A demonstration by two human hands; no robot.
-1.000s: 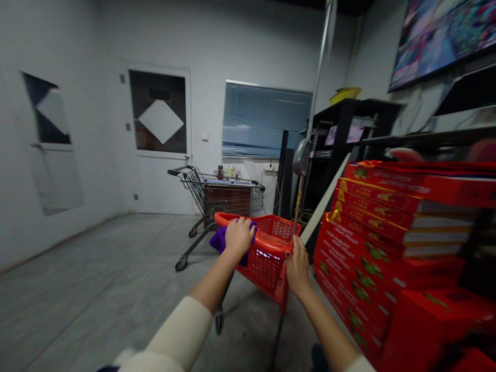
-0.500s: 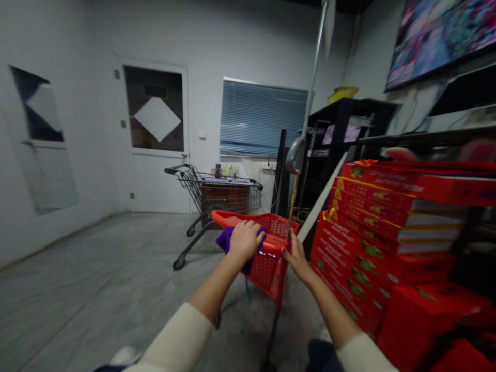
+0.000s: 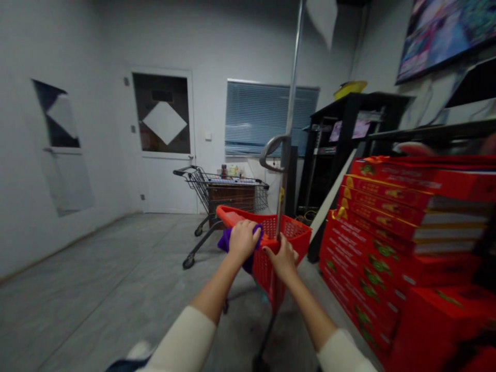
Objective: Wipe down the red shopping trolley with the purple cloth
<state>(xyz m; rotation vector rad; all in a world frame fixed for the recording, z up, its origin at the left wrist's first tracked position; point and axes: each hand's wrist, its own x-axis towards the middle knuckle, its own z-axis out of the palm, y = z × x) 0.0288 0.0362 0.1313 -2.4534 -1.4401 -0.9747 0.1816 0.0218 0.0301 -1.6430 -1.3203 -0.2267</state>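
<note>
A small red plastic shopping cart [image 3: 298, 230] on dark legs stands in front of me. My left hand [image 3: 243, 241] is closed around a purple cloth [image 3: 225, 240], which lies against the cart's rim and hangs over its near side. At the near right corner, my right hand [image 3: 283, 258] grips the cart's rim, thumb on the inner side. Beside that hand rises a metal pole [image 3: 291, 98] with a grey loop-shaped part [image 3: 274, 154]; its lower end goes down by the basket.
Behind stands a dark wire shopping cart [image 3: 232, 188] near a brown cabinet. To the right are stacked red boxes [image 3: 360, 268] and a black shelf rack [image 3: 349, 111]. A white door [image 3: 166, 181] and a window blind [image 3: 267, 119] are at the back wall.
The red cart has turned, and the pole with its loop now appears further left. My right hand has shifted left, closer to the left hand. The purple cloth stays under the left hand.
</note>
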